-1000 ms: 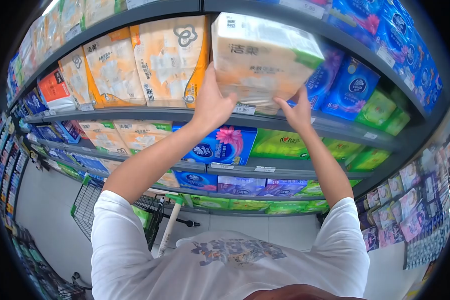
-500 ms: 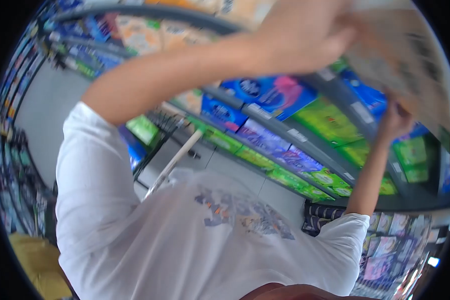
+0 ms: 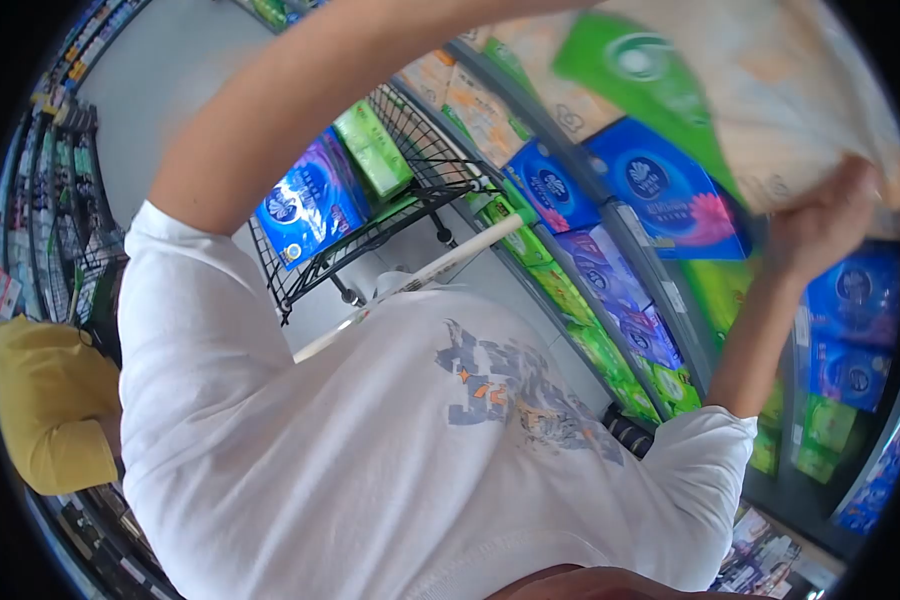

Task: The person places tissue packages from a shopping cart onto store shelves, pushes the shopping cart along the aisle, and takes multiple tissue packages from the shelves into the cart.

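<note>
A large beige pack with a green end, probably tissue paper, is held up at the upper right and smeared by motion. My right hand grips its lower edge, fingers closed on the wrapping. My left forearm reaches across the top of the view; its hand lies beyond the upper edge. Behind the pack, a shelf holds blue tissue packs, more beige packs and purple packs.
A black wire shopping cart with a pale handle stands before me. Inside are a blue-purple pack and a green pack. A person in yellow is at the left, near stocked shelves.
My view has swung, bringing the cart and its packs into sight. The left hand has left the frame at the top. The pack now shows its green end.
</note>
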Tool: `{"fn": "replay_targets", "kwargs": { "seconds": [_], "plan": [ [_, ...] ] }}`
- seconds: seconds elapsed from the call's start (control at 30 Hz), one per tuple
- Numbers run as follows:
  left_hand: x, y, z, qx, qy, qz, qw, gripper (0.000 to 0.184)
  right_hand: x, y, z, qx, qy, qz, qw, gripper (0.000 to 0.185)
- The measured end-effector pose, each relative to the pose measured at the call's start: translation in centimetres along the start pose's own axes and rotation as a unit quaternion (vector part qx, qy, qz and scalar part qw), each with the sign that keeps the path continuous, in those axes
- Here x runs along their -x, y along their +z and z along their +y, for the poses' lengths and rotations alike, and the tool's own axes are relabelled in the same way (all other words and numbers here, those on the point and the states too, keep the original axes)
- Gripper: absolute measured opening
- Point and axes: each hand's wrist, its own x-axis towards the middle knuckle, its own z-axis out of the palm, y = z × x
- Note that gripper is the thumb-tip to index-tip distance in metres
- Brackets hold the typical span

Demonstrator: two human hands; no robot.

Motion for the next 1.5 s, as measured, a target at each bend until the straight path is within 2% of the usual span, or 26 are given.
{"fn": "replay_targets", "kwargs": {
  "seconds": [0.07,0.13,0.17,0.2,0.23,0.27,0.37,0.43,0.47,0.5,0.63,0.7,0.8,0.87,0.9,0.93,1.03,1.1,1.13,1.17,1.27,1.33,1.37,1.43,1.47,1.5],
  "plan": [
    [2.6,-3.2,-1.4,0.043,-0.041,0.023,0.998,0.049,2.4,4.4,1.6,0.197,-0.04,-0.069,0.977,0.036],
    [7.3,-7.0,-4.9,-0.036,-0.157,0.109,0.981,0.053,4.9,7.8,4.7,0.224,0.028,-0.14,0.964,0.034],
    [10.2,-8.6,-6.1,-0.036,-0.162,0.117,0.979,0.053,6.8,10.3,4.7,0.168,0.115,-0.189,0.961,0.032],
    [13.3,-10.2,-7.4,-0.068,-0.234,0.171,0.955,0.045,8.6,12.2,6.0,0.12,0.164,-0.224,0.953,0.035],
    [16.2,-11.5,-8.6,-0.099,-0.302,0.224,0.921,0.041,10.4,13.5,8.5,0.125,0.153,-0.273,0.941,0.04],
    [18.9,-12.5,-9.7,-0.079,-0.321,0.262,0.907,0.041,12.2,15.2,9.2,0.119,0.241,-0.304,0.914,0.041],
    [27.9,-15.1,-14.9,-0.038,-0.364,0.387,0.846,0.044,18.1,18.3,15.9,0.058,0.335,-0.371,0.864,0.049],
    [31.2,-16.4,-16.2,-0.026,-0.41,0.402,0.818,0.045,21.0,20.0,19.2,0.075,0.37,-0.388,0.841,0.048],
    [32.7,-16.9,-16.9,-0.014,-0.452,0.413,0.791,0.046,22.2,20.6,20.8,0.075,0.394,-0.421,0.814,0.049],
    [34.4,-17.6,-18.0,-0.012,-0.457,0.411,0.789,0.046,23.4,21.2,22.4,0.076,0.416,-0.452,0.785,0.049],
    [37.1,-20.0,-20.6,-0.043,-0.453,0.419,0.786,0.045,26.6,23.2,27.4,0.119,0.401,-0.441,0.794,0.045],
    [38.1,-20.8,-21.1,-0.052,-0.462,0.417,0.781,0.045,27.4,23.8,29.7,0.1,0.423,-0.472,0.767,0.055],
    [43.0,-21.8,-23.6,-0.114,-0.463,0.377,0.794,0.047,29.5,24.0,33.3,0.113,0.431,-0.5,0.742,0.056],
    [45.5,-21.6,-24.2,-0.291,-0.524,0.257,0.758,0.056,30.7,23.7,33.5,0.127,0.415,-0.498,0.751,0.055],
    [45.7,-21.8,-23.8,-0.171,-0.576,0.231,0.765,0.067,31.2,23.6,33.3,0.14,0.397,-0.5,0.757,0.055],
    [46.0,-21.0,-23.6,-0.174,-0.569,0.253,0.763,0.07,29.7,23.7,30.0,0.159,0.392,-0.511,0.748,0.053],
    [46.3,-19.3,-23.3,-0.194,-0.553,0.266,0.765,0.073,29.8,22.4,29.1,0.119,0.425,-0.521,0.731,0.048],
    [44.4,-18.3,-22.5,-0.153,-0.582,0.297,0.742,0.076,29.5,21.2,28.9,0.107,0.44,-0.518,0.725,0.045],
    [44.2,-18.0,-22.7,-0.209,-0.573,0.294,0.736,0.075,29.4,20.4,29.1,0.093,0.457,-0.519,0.716,0.042],
    [43.7,-17.9,-22.8,-0.211,-0.571,0.291,0.738,0.075,30.0,19.3,30.1,0.093,0.455,-0.516,0.719,0.042],
    [44.0,-18.4,-24.2,-0.246,-0.583,0.342,0.695,0.067,30.5,16.7,31.2,0.071,0.456,-0.474,0.75,0.037],
    [46.4,-19.6,-26.9,-0.17,-0.527,0.383,0.739,0.073,30.0,14.7,29.3,0.161,0.388,-0.507,0.753,0.031],
    [45.5,-19.7,-26.6,-0.17,-0.525,0.383,0.741,0.073,30.2,14.1,28.1,0.161,0.385,-0.506,0.755,0.031],
    [44.0,-20.1,-26.0,-0.242,-0.601,0.301,0.7,0.075,31.1,13.2,25.9,0.197,0.335,-0.484,0.784,0.028],
    [44.5,-20.1,-26.8,-0.242,-0.6,0.3,0.701,0.075,31.9,12.7,25.6,0.197,0.335,-0.483,0.785,0.028],
    [44.9,-20.1,-27.8,-0.279,-0.587,0.319,0.69,0.073,32.8,12.2,25.5,0.214,0.266,-0.498,0.797,0.027]
  ]
}}
